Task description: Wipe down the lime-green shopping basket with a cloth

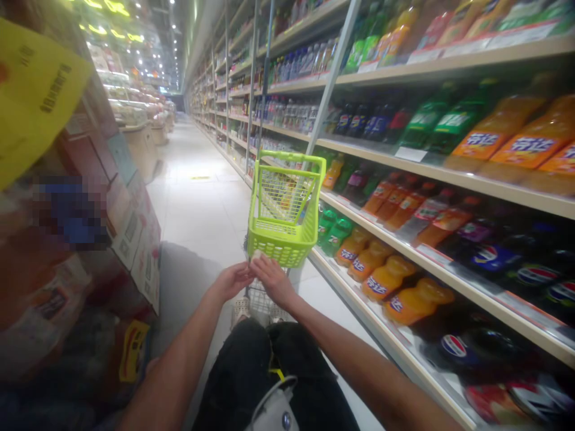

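Observation:
My left hand (234, 280) and my right hand (273, 280) meet in front of me, above my knees. The fingers of both are drawn together, their tips touching or nearly so. A small pale thing (257, 255) shows at the fingertips, too small and blurred to name. Just beyond my hands stands a shopping cart with a bright green basket (287, 248) and a green handle frame (291, 157). The wire lower part of the cart (260, 294) is partly hidden behind my hands.
Shelves of drink bottles (422, 299) run along the right, close to the cart. Stacked cartons (135, 251) and a yellow sign (36, 96) stand at the left. A white tiled aisle (188, 197) stretches ahead. A pale bag (281, 410) lies at my lap.

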`<state>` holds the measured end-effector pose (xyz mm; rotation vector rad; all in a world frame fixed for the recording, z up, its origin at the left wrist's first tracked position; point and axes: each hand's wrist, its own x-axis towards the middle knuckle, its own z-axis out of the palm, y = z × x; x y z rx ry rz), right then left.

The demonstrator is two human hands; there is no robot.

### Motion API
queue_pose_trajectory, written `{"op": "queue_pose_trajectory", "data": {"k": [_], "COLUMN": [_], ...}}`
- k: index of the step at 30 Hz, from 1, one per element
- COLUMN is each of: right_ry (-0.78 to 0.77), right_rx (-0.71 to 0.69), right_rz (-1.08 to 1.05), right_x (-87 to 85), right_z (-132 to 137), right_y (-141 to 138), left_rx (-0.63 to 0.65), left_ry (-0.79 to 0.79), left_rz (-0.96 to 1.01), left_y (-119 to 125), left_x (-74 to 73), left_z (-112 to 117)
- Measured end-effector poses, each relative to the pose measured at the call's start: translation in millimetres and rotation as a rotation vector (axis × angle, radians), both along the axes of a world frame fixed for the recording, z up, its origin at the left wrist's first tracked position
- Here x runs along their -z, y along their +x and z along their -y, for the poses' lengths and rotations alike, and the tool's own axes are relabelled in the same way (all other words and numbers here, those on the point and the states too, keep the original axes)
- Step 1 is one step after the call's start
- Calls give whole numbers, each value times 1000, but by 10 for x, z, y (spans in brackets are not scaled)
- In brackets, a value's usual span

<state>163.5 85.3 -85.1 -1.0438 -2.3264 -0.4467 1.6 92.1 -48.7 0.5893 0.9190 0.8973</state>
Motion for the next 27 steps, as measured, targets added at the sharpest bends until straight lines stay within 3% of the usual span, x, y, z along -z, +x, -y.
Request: {"op": "queue_pose_trajectory", "data": {"k": [2, 5, 7, 9, 12, 15, 17, 21, 24, 27], "right_ry": [32, 46, 28, 0, -57, -140, -159, -31, 36, -22], "right_rx": [28, 52, 31, 19, 47, 96, 120, 168, 229, 264], "right_rz": [-18, -6, 39, 82, 103, 104, 85, -79, -182, -197], "right_x": [-111, -260, -256, -143, 163, 441, 503, 275, 44, 41], "right_z": [-183, -450, -582, -657, -664, -573, -482, -335, -338, -416], "right_y": [-19, -68, -86, -80, -34, 27, 66, 127, 162, 186], "left_rx": [-56, -82, -74, -66, -33, 29, 83, 94, 57, 39], "left_ry": [58, 166, 212, 239, 292, 429, 597, 796, 842, 856], "left_rz": [-119, -594, -829, -936, -1054, -1206, -1404, -1704, -1755, -1764], "left_y": [9, 9, -29, -82, -118, -55, 25, 226, 404, 568], "left_x": [54, 203, 321, 421, 491, 452, 388, 286, 277, 289], "left_z": [-74, -186, -241, -264, -237, -185, -167, -168, -150, -108]}}
